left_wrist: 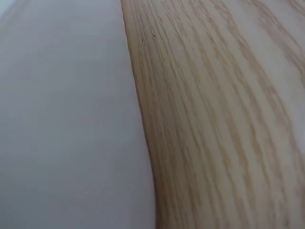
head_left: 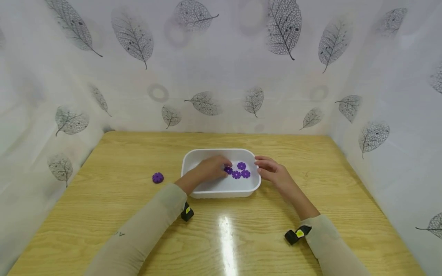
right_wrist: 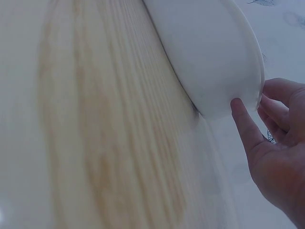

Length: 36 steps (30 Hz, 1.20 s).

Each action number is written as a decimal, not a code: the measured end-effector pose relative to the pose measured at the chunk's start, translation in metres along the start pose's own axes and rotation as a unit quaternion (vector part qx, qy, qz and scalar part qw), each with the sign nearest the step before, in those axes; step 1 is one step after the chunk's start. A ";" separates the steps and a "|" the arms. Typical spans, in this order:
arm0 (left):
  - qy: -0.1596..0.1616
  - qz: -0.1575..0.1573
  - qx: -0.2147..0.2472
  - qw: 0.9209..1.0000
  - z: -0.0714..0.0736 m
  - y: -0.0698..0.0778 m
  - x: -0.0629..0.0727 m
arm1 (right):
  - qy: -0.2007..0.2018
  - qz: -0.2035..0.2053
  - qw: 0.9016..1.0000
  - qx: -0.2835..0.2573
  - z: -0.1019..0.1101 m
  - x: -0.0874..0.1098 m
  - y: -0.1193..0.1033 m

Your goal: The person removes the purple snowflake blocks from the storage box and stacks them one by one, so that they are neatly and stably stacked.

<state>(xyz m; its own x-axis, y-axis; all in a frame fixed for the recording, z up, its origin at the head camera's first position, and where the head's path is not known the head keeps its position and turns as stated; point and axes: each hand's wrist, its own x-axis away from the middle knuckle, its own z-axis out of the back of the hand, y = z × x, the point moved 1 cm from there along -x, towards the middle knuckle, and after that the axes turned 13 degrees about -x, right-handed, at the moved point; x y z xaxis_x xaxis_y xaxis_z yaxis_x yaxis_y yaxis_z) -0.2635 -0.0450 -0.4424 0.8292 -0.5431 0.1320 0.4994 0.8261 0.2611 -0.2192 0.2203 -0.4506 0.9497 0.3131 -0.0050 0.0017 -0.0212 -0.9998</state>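
A white tray (head_left: 221, 194) with rounded corners stands on the wooden table. Reaching inside it, my left hand (head_left: 212, 168) pinches a purple flower-shaped piece (head_left: 228, 170) between thumb and fingers, close to the tray floor. Several more purple flower pieces (head_left: 241, 166) lie flat just right of that hand. At the tray's right end, my right hand (head_left: 274, 174) touches the outside with extended fingers. In the right wrist view its thumb (right_wrist: 244, 121) rests against the outer wall and the fingers are by the rim. The left wrist view shows only the tray wall (left_wrist: 66, 114) and table.
Left of the tray, a thicker purple flower-shaped piece (head_left: 157, 177) sits on the wooden table (head_left: 121, 161). White cloth (head_left: 221, 69) with a grey leaf print borders the table at the back and sides. Black wrist cameras (head_left: 187, 212) hang at both sleeves.
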 end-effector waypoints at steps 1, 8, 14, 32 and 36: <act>0.000 0.001 -0.001 1.000 0.000 0.000 0.000 | 0.000 0.000 1.000 0.000 0.000 0.000 0.000; -0.004 0.014 0.010 1.000 -0.002 -0.002 -0.002 | -0.002 0.002 1.000 0.003 0.000 0.001 -0.001; -0.005 0.012 0.010 1.000 -0.002 -0.003 -0.001 | -0.003 0.001 1.000 0.003 0.000 0.000 0.000; -0.010 0.016 0.002 1.000 -0.001 -0.006 0.001 | -0.007 0.010 1.000 0.006 0.000 0.000 0.001; -0.014 0.016 -0.002 1.000 -0.002 -0.006 0.001 | -0.008 0.008 1.000 0.007 0.000 0.000 0.001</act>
<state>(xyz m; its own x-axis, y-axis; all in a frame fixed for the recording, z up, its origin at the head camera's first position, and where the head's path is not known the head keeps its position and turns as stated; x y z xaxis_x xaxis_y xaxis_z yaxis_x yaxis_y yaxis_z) -0.2649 -0.0505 -0.4455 0.8375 -0.5205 0.1661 0.4743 0.8436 0.2518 -0.2189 0.2206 -0.4512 0.9443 0.3285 -0.0221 -0.0184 -0.0142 -0.9997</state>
